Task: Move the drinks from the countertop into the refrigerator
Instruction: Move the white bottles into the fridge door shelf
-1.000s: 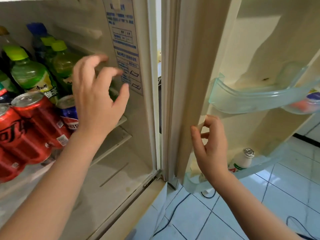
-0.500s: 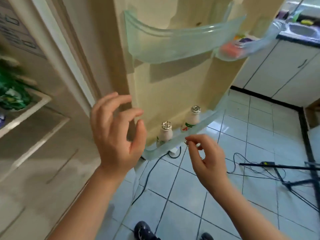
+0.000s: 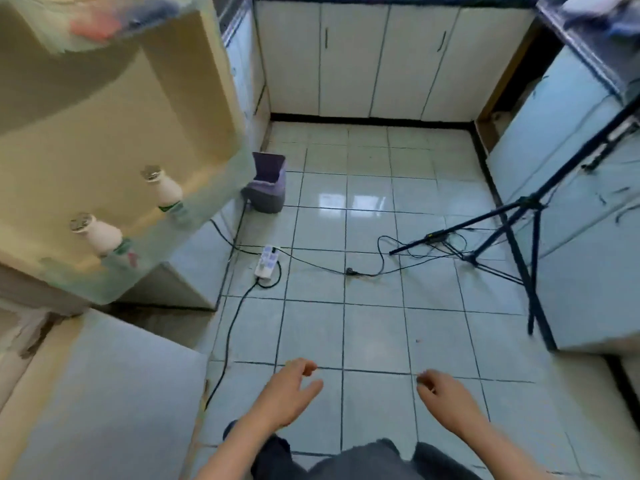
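The open refrigerator door [image 3: 104, 109] fills the upper left, its inside face toward me. Two small white bottles [image 3: 98, 233] [image 3: 165, 188] with foil caps stand in its clear lower door shelf [image 3: 149, 271]. A blurred red and blue item [image 3: 100, 20] lies in the upper door shelf. My left hand [image 3: 289, 393] and my right hand [image 3: 445, 398] hang low over the floor, away from the door, fingers loosely curled, holding nothing. A dark countertop edge [image 3: 585, 39] shows at the top right; any drinks on it are blurred.
White cabinets [image 3: 377, 60] line the far wall. On the tiled floor lie a power strip [image 3: 266, 266] with cables, a small purple bin [image 3: 267, 183], and a black tripod [image 3: 519, 230] at the right. A pale blue surface [image 3: 104, 403] sits at the lower left.
The view has swung right, away from the fridge interior toward the kitchen floor. Both hands have dropped from the door and shelf area to low in front of me, empty.
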